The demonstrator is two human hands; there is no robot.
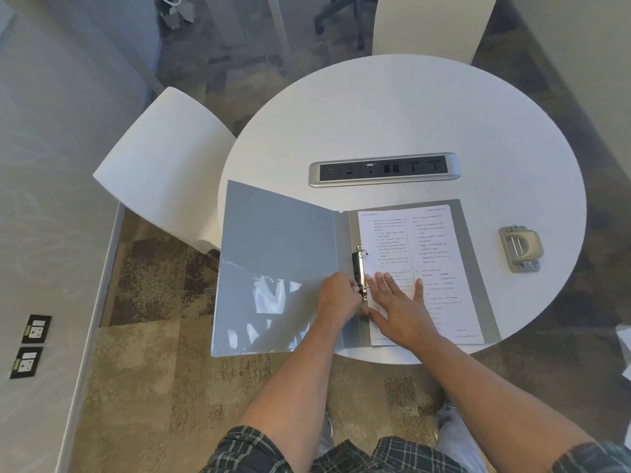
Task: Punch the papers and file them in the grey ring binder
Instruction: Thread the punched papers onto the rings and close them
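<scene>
The grey ring binder (276, 254) lies open at the near edge of the round white table, its left cover hanging past the rim. Printed papers (433, 244) lie on its right half, threaded on the metal ring mechanism (359, 268). My left hand (338, 302) grips the lower end of that mechanism with closed fingers. My right hand (399, 308) rests flat on the lower part of the papers, fingers spread. A grey hole punch (519, 248) sits on the table to the right of the binder, apart from both hands.
A silver power and data socket strip (384, 169) is set into the round white table (409, 114) behind the binder. A white chair (164, 165) stands at the left, another white chair (430, 25) at the back. Patterned carpet lies below.
</scene>
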